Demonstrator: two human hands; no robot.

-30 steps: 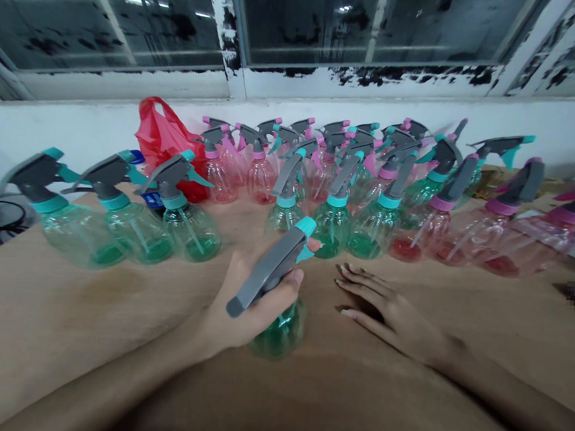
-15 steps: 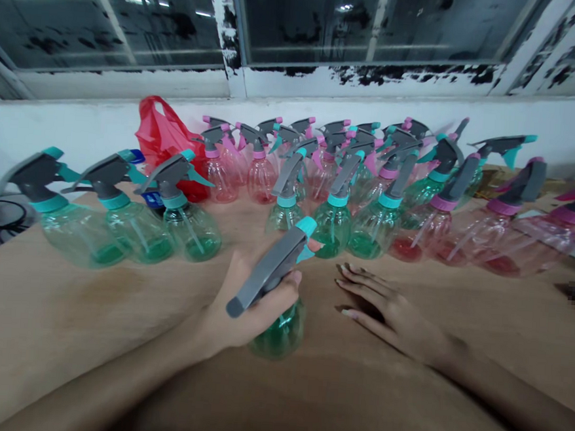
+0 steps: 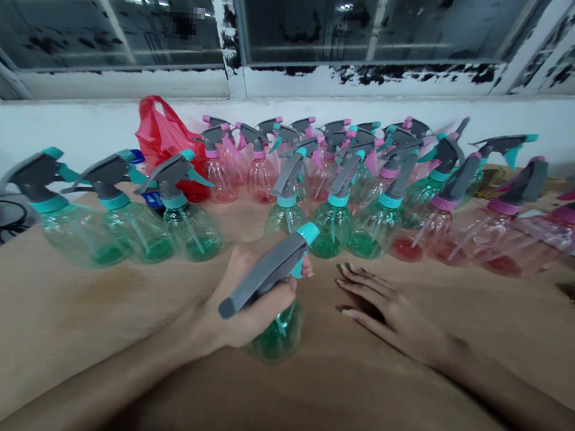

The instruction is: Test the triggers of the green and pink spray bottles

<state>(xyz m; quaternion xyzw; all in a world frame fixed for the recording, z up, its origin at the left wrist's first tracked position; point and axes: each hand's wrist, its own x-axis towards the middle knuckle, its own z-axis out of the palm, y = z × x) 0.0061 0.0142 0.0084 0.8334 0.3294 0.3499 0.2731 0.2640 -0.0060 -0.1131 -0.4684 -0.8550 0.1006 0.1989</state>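
A green clear spray bottle [image 3: 279, 333] with a grey trigger head and turquoise nozzle is in my left hand [image 3: 242, 298]. The fingers wrap round its neck, and a fingertip shows by the turquoise trigger. Green liquid is visible in its lower part. My right hand [image 3: 384, 307] lies on the table with fingers stretched out, holding nothing, to the right of that bottle. Beyond the hands stand more green spray bottles [image 3: 330, 228] with turquoise collars. Farther right are pink spray bottles [image 3: 411, 234] with pink collars and a little red liquid.
At the left of the wooden table [image 3: 64, 305] stand 3 green spray bottles [image 3: 190, 232]. Several pink and green bottles crowd the back, by a red plastic bag [image 3: 163, 131]. Black cables [image 3: 2, 215] lie beyond the left edge. A window [image 3: 379, 25] spans the wall behind.
The held bottle's spray head has shifted slightly left and down, and my left fingers have closed farther round the trigger. My right hand has stayed where it was.
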